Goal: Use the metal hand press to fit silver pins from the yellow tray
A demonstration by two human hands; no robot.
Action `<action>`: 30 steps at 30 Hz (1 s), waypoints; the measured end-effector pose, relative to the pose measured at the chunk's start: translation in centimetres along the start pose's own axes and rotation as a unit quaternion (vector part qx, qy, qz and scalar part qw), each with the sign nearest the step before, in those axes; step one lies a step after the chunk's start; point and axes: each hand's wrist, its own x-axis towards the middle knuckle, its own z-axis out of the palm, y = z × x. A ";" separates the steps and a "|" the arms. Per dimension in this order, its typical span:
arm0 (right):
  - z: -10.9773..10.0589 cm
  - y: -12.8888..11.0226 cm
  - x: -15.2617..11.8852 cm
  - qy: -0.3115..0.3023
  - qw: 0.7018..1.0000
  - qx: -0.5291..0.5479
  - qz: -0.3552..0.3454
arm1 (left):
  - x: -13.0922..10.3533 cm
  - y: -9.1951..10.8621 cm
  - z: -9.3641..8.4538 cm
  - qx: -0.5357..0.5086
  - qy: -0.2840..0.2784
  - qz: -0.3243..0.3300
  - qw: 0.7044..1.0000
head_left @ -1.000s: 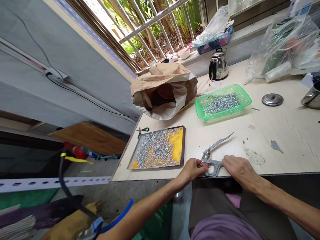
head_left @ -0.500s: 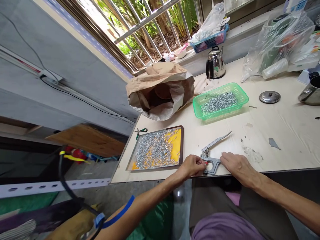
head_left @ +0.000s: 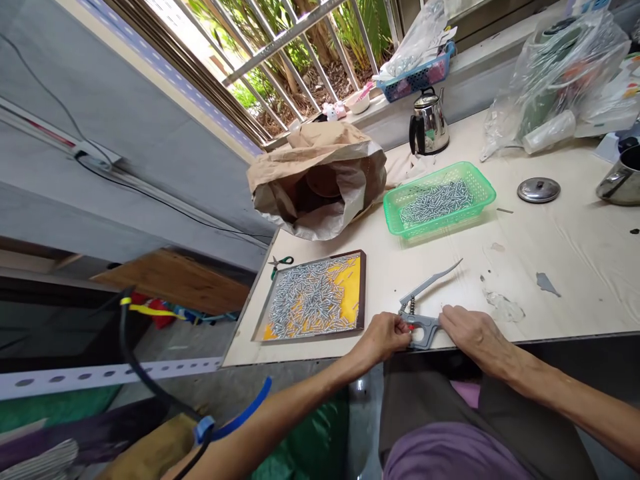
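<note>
At the near edge of the table (head_left: 575, 267) lies a metal hand press (head_left: 424, 313), its long lever angled up and away. The left hand (head_left: 385, 335) pinches its grip shut on something small and red at the tool's jaw end; what it is cannot be told. The right hand (head_left: 467, 328) lies flat on the body, fingers loosely spread, pinning it. The tool looks rigid, fairly heavy and smooth; the frame is the sure hold. Left of the grip sits a tray of screws (head_left: 315, 297).

Both hands (head_left: 430, 333) touch a metal hand press (head_left: 425, 313) at the table (head_left: 550, 253) edge
</note>
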 end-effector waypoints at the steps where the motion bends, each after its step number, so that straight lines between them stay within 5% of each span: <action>1: 0.0 0.0 0.0 0.001 1.000 0.000 -0.002 | 0.0 0.0 0.0 -0.019 -0.023 -0.025 0.999; 11: -0.3 0.4 0.1 -0.071 0.997 0.039 -0.007 | 0.4 -0.2 -0.3 -0.134 -0.095 -0.118 0.979; 16: -0.6 1.3 0.6 -0.169 0.982 0.077 0.019 | 0.3 -0.3 -0.4 -0.137 -0.093 -0.123 0.979; 24: 0.0 5.6 2.7 -0.211 0.973 0.075 0.051 | 0.4 -0.5 -0.4 -0.136 -0.105 -0.113 0.979; 30: -0.2 5.2 3.5 -0.224 0.972 0.059 0.048 | 0.4 -0.7 -0.4 -0.148 -0.107 -0.098 0.978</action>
